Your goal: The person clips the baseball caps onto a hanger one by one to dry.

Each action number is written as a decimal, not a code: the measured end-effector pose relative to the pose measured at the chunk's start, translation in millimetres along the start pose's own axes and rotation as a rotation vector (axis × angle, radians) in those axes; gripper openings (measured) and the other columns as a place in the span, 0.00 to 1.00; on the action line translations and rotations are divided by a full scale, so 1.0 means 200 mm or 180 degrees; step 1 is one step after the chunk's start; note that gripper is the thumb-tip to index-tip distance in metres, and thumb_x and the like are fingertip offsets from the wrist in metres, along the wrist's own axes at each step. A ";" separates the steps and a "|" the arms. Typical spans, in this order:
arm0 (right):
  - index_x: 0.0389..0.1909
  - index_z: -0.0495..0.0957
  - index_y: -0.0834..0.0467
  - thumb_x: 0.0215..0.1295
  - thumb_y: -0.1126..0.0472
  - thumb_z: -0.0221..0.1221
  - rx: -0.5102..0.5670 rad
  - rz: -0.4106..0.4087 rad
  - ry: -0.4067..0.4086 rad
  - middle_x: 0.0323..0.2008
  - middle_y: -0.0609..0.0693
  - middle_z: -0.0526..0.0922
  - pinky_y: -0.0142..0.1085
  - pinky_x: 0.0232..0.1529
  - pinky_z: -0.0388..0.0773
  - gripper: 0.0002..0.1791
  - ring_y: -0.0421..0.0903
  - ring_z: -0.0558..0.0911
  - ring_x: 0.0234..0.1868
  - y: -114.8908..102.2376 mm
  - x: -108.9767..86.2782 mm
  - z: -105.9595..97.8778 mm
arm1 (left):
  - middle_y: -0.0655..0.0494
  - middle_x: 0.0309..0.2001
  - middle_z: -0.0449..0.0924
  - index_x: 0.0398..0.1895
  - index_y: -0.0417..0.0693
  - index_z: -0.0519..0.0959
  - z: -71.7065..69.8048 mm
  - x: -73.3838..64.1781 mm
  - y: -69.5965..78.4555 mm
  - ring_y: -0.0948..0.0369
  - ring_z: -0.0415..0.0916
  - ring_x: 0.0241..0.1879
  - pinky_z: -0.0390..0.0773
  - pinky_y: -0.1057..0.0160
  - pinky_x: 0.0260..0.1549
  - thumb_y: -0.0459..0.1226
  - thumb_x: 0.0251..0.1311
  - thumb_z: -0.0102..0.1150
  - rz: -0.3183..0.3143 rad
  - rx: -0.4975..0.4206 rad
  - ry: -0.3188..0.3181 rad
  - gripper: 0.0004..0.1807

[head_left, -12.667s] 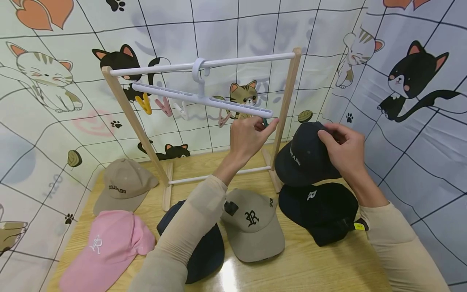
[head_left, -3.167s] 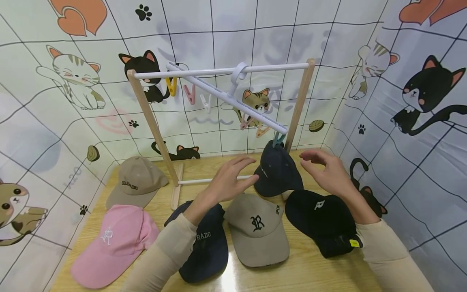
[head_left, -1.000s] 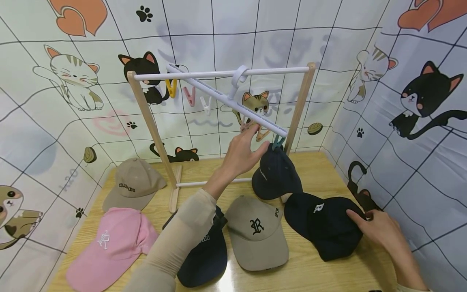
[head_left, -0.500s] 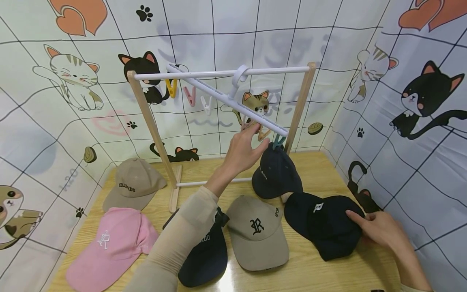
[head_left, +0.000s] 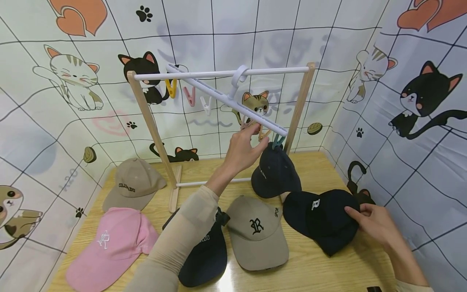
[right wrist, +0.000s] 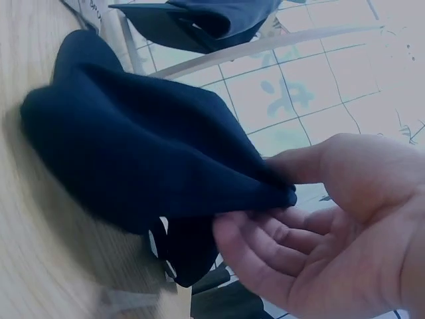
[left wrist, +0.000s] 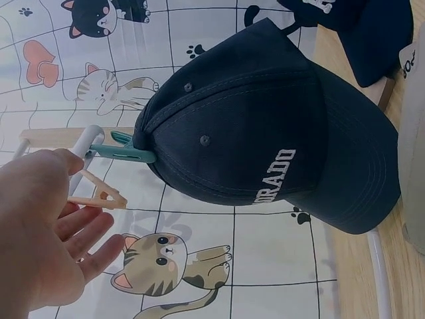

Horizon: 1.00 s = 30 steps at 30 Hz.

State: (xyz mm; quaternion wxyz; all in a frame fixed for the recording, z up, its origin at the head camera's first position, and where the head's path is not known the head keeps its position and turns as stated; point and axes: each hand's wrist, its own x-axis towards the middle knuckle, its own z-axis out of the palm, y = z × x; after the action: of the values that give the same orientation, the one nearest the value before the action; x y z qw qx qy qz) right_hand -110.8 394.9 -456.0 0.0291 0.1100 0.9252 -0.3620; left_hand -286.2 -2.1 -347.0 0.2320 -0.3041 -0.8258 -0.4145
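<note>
My left hand (head_left: 240, 150) reaches up under the white hanger (head_left: 226, 99). Its thumb and forefinger pinch the peach clip (left wrist: 109, 197), one at each leg, while the other fingers spread loosely. Beside it, a teal clip (left wrist: 123, 153) at the hanger's end holds the crown of a navy cap (left wrist: 232, 126), which hangs brim down. With thumb and fingers, my right hand (head_left: 373, 221) pinches the edge of a black cap (head_left: 328, 219) with a white emblem. In the right wrist view that cap's crown is folded, its pinched edge raised toward the hand.
The hanger hooks onto the white rail of a wooden rack (head_left: 149, 129). Yellow (head_left: 171, 87), pink (head_left: 189, 96) and white clips (head_left: 206, 105) hang along it. A beige cap (head_left: 133, 182), pink cap (head_left: 113, 243), second navy cap (head_left: 206, 259) and khaki cap (head_left: 257, 235) lie on the table.
Earlier, the first navy cap went from my right hand onto the teal clip. Since then my left hand has moved to the peach clip, and my right has grasped the black cap, shifting it slightly left.
</note>
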 end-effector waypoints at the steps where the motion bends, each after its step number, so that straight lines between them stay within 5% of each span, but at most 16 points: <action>1: 0.31 0.71 0.58 0.85 0.40 0.62 -0.0027 -0.0018 0.0066 0.17 0.40 0.63 0.35 0.27 0.66 0.29 0.41 0.75 0.22 0.00 0.00 0.00 | 0.44 0.63 0.91 0.67 0.41 0.85 0.00 0.00 0.00 0.49 0.91 0.63 0.88 0.45 0.65 0.39 0.79 0.67 0.0001 -0.0004 0.0007 0.19; 4: 0.46 0.80 0.69 0.85 0.40 0.61 -0.0072 -0.0066 0.0255 0.29 0.62 0.83 0.28 0.31 0.67 0.31 0.51 0.85 0.36 -0.02 0.02 -0.01 | 0.44 0.63 0.91 0.67 0.42 0.85 0.00 0.00 0.00 0.50 0.91 0.62 0.88 0.46 0.63 0.39 0.79 0.67 -0.0013 0.0000 0.0006 0.20; 7: 0.65 0.80 0.75 0.85 0.40 0.62 -0.0066 -0.0099 0.0451 0.57 0.77 0.86 0.22 0.34 0.70 0.38 0.42 0.84 0.45 -0.04 0.03 -0.01 | 0.44 0.63 0.91 0.68 0.42 0.85 -0.01 0.00 0.00 0.49 0.91 0.62 0.89 0.47 0.62 0.40 0.79 0.67 -0.0053 -0.0009 -0.0019 0.20; 8: 0.70 0.78 0.75 0.84 0.39 0.62 -0.0026 -0.0104 0.0504 0.65 0.78 0.83 0.21 0.35 0.71 0.40 0.38 0.84 0.47 -0.05 0.03 -0.01 | 0.44 0.63 0.92 0.68 0.42 0.85 -0.01 0.00 0.00 0.49 0.91 0.61 0.89 0.47 0.61 0.40 0.79 0.67 -0.0065 -0.0013 -0.0027 0.20; 11: 0.74 0.79 0.70 0.83 0.36 0.63 0.0100 -0.0079 0.0630 0.67 0.73 0.84 0.21 0.37 0.72 0.42 0.23 0.74 0.44 -0.08 0.03 0.01 | 0.43 0.61 0.92 0.68 0.41 0.85 -0.01 0.00 -0.01 0.48 0.91 0.61 0.90 0.46 0.60 0.39 0.79 0.68 -0.0079 -0.0049 -0.0028 0.20; 14: 0.79 0.76 0.68 0.83 0.35 0.61 0.0239 -0.0073 0.0685 0.71 0.72 0.82 0.20 0.39 0.71 0.43 0.40 0.82 0.54 -0.13 0.03 0.01 | 0.43 0.60 0.92 0.66 0.41 0.85 -0.01 0.00 -0.01 0.48 0.91 0.60 0.90 0.47 0.60 0.39 0.79 0.68 -0.0069 -0.0042 -0.0011 0.19; 17: 0.82 0.72 0.66 0.84 0.34 0.59 0.0347 -0.0014 0.0747 0.75 0.72 0.78 0.18 0.39 0.69 0.44 0.63 0.80 0.67 -0.19 0.04 0.01 | 0.44 0.59 0.93 0.65 0.42 0.86 -0.01 0.00 -0.01 0.50 0.91 0.60 0.90 0.49 0.59 0.39 0.79 0.68 -0.0053 -0.0002 0.0004 0.18; 18: 0.82 0.73 0.65 0.84 0.34 0.60 0.0400 0.0011 0.0793 0.75 0.72 0.79 0.17 0.39 0.69 0.44 0.63 0.80 0.68 -0.20 0.04 0.00 | 0.44 0.59 0.93 0.65 0.42 0.86 -0.01 0.00 -0.01 0.50 0.91 0.60 0.90 0.49 0.58 0.39 0.79 0.68 -0.0046 0.0004 0.0007 0.18; 21: 0.80 0.77 0.61 0.81 0.34 0.63 0.0510 0.0120 0.1000 0.71 0.62 0.84 0.16 0.38 0.71 0.41 0.44 0.84 0.58 -0.25 0.05 0.01 | 0.44 0.59 0.93 0.65 0.42 0.86 -0.01 0.01 -0.01 0.50 0.91 0.59 0.90 0.48 0.58 0.39 0.79 0.68 -0.0029 0.0003 0.0015 0.18; 24: 0.75 0.83 0.58 0.78 0.37 0.69 0.0655 0.0173 0.1266 0.51 0.38 0.89 0.14 0.39 0.73 0.37 0.23 0.77 0.45 -0.30 0.07 0.01 | 0.44 0.61 0.92 0.65 0.42 0.86 -0.01 0.01 -0.01 0.50 0.92 0.59 0.90 0.47 0.58 0.39 0.79 0.68 -0.0017 -0.0007 0.0016 0.18; 27: 0.72 0.85 0.58 0.76 0.41 0.72 0.0759 0.0136 0.1452 0.39 0.17 0.78 0.12 0.41 0.72 0.33 0.16 0.75 0.42 -0.33 0.08 0.02 | 0.45 0.62 0.92 0.66 0.42 0.86 -0.01 0.01 -0.01 0.50 0.92 0.59 0.90 0.48 0.59 0.39 0.78 0.68 -0.0014 -0.0008 0.0017 0.18; 30: 0.71 0.86 0.58 0.77 0.45 0.72 0.0831 0.0001 0.1592 0.39 0.14 0.77 0.12 0.42 0.73 0.30 0.15 0.76 0.42 -0.37 0.08 0.01 | 0.45 0.61 0.93 0.65 0.42 0.86 -0.01 0.01 0.00 0.51 0.92 0.58 0.91 0.50 0.59 0.39 0.78 0.69 -0.0005 0.0007 0.0031 0.18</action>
State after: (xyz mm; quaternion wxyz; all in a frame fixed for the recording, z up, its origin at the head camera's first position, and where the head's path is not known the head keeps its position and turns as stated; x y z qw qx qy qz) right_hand -142.5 344.0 -411.0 -0.2144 0.1988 0.8492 -0.4397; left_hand -287.3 -3.0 -345.8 0.2360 -0.3012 -0.8254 -0.4152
